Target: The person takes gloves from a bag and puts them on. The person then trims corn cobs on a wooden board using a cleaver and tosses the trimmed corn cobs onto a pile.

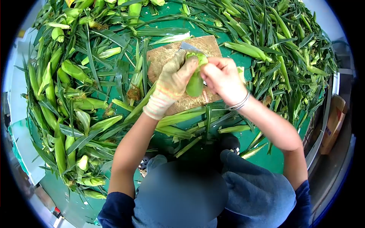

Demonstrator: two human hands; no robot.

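Observation:
My left hand point(172, 80), in a pale work glove with a striped cuff, is wrapped round a green corn husk piece point(194, 85) above the wooden board point(159, 62). Bare and with bands at the wrist, my right hand point(222, 78) pinches at the right side of the same husk, its fingers closed. The fingertips partly hide what they grip. Behind the left hand, a grey metal blade point(189, 47) shows on the board.
Unhusked corn ears point(76, 71) and long leaves are heaped on the left of the green floor point(272, 157). More leaves point(292, 49) pile up at the right. Loose husks point(178, 118) lie just in front of the board. A cardboard box point(332, 123) stands far right.

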